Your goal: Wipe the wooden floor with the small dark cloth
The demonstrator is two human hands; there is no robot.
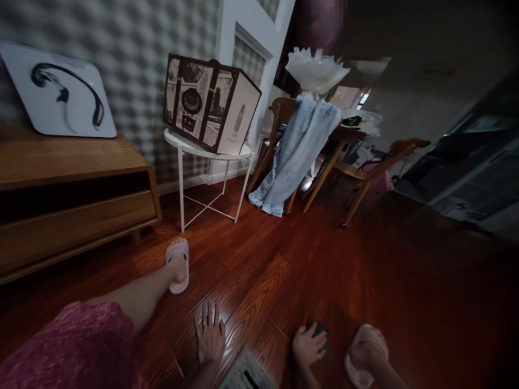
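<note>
My left hand point(210, 336) is spread out with its fingers apart, palm down over the reddish-brown wood floor point(251, 270). It holds nothing. To the right, my right hand point(308, 344) has its fingers curled over a small, dark, rounded object point(321, 327) with a bit of orange-red at its edge. The kind of object is hard to make out under the fingers. Between my forearms, at the bottom edge, lies a pale grey patterned flat-topped thing point(243, 370) with a dark slot-like mark; its lower part is cut off.
Pink slippers point(182, 278) are on the feet at either side. A white round side table point(178, 139) bears a printed case point(198, 102). At left stands a wooden cabinet point(73, 216) with a white panel point(73, 97). Jeans point(300, 146) hang over a chair; another chair point(357, 173) stands farther right.
</note>
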